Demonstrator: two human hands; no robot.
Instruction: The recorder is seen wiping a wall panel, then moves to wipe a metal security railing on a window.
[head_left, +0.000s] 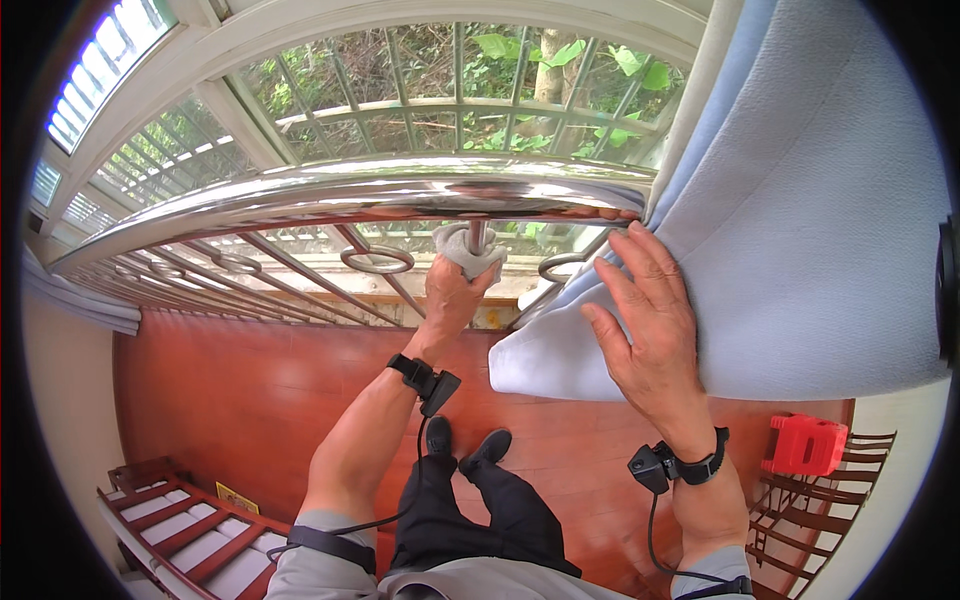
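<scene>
1. The fingers of the left hand (pixel 457 295) were curled around a pale grey cloth (pixel 452 243), gripping it against an upright post (pixel 477 236) just below the top rail (pixel 390 195).
2. The fingers of the right hand (pixel 652 325) were open and slightly spread, lying on the blue-grey curtain (pixel 810 230), gripping nothing visible.
3. The curtain hung across the right end of the railing; metal rings, one of them (pixel 377 260) left of the cloth, sat between the bars.
4. Behind the railing stood a window (pixel 330 95) with bars and greenery outside.
5. The cloth hid part of the post, and some left fingertips could not be made out. The curtain covered the rail's far right end. A slatted wooden frame (pixel 190 530), lower left, was cut off.
6. Reddish floor (pixel 270 370) stretched between the railing's foot and the black shoes (pixel 487 448); the curtain's lower edge jutted over it. A red plastic stool (pixel 806 445) stood lower right.
</scene>
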